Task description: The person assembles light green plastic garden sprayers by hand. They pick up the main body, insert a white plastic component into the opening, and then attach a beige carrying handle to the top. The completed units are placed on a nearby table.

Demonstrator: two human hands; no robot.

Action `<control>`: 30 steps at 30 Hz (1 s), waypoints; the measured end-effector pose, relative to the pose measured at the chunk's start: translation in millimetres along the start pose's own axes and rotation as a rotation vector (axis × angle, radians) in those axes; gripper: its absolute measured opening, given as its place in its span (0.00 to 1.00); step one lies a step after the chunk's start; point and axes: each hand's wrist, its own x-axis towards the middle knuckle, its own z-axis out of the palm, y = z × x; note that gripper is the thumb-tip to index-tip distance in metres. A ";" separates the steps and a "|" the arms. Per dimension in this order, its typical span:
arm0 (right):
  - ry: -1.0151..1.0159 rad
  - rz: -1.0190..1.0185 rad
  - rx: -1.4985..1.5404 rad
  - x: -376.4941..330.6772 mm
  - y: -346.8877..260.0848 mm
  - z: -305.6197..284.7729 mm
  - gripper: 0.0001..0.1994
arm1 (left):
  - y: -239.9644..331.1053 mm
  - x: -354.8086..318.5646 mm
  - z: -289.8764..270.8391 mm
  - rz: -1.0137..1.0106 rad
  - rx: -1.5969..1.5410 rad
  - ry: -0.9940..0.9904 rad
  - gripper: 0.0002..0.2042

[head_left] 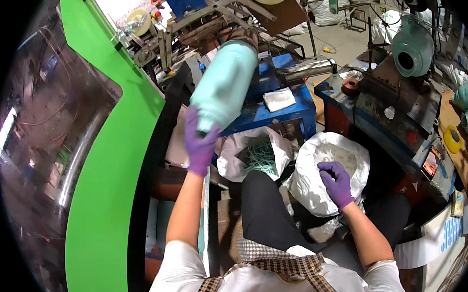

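Observation:
A large pale teal plastic bottle (224, 85) slants across the upper middle. Its far end meets the metal machine (246, 34), and its narrow neck points down toward me. My left hand (200, 140), in a purple glove, closes around that neck. In a matching glove, my right hand (337, 182) hovers over the white sack (306, 187) at my right knee. Its fingers curl loosely inward, and nothing shows between them. Left of this sack, another white sack (229, 159) holds thin teal plastic trimmings (261, 156).
A bright green panel (101, 207) curves along my left. Ahead, a folded white cloth (279, 99) lies on a blue bench (301, 112). To the right, a teal jug (413, 49) sits on another machine, above a control box (387, 112); more teal containers (466, 98) stand at the far right.

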 end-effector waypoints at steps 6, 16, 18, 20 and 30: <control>-0.011 -0.087 -0.063 12.5 -2.8 -14.4 0.10 | 17.6 140.4 137.6 0.209 0.734 -0.321 0.38; 0.356 -0.492 -0.611 49.2 -40.4 -85.5 0.29 | 13.5 187.7 137.3 0.490 0.877 -0.771 0.45; 0.531 -0.604 -0.895 83.8 -63.3 -111.7 0.33 | 17.5 168.9 111.6 0.573 0.738 -0.565 0.48; 0.545 -0.278 -1.258 115.1 -97.1 -145.0 0.39 | 46.5 127.3 113.4 0.587 0.370 -0.354 0.42; 0.325 -0.744 -1.464 126.2 -165.4 -167.8 0.04 | 174.8 -8.7 69.7 0.617 -0.282 -0.278 0.36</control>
